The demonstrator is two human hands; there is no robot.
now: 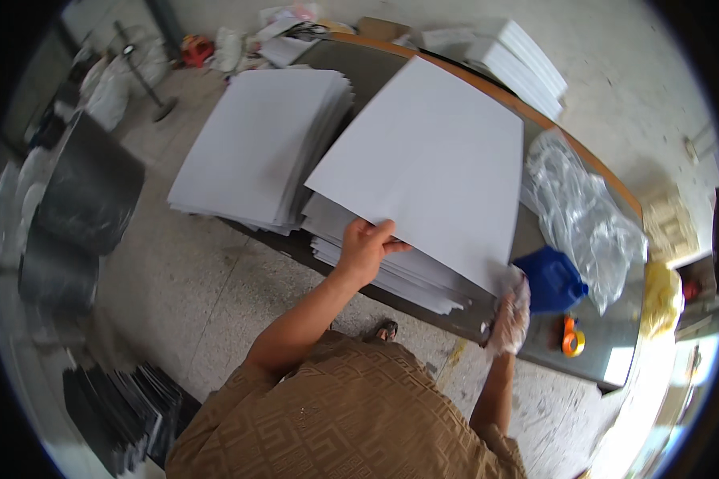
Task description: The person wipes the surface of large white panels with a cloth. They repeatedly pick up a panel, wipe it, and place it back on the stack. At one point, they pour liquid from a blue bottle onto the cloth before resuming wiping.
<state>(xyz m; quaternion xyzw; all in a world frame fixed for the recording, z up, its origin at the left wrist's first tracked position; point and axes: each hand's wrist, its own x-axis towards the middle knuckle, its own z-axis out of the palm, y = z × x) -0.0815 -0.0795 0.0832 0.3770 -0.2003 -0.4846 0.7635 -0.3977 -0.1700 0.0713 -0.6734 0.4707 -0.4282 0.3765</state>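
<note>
A large white sheet (435,160) lies tilted over a stack of sheets (391,271), its near edge lifted. At the middle of that edge, my bare left hand (365,249) pinches the sheet between thumb and fingers. My right hand (511,314), in a clear plastic glove, is closed at the sheet's near right corner; its fingertips are partly hidden by glare and the glove. To the left stands a second tall stack of white sheets (256,136), its edges slightly uneven.
Right of my right hand stand a blue plastic jug (550,279) and rolls of orange and yellow tape (572,342). Crumpled clear plastic (579,215) covers the table's right side. White panels (523,68) lean beyond the far edge. Dark sheets (124,411) stand on the floor at lower left.
</note>
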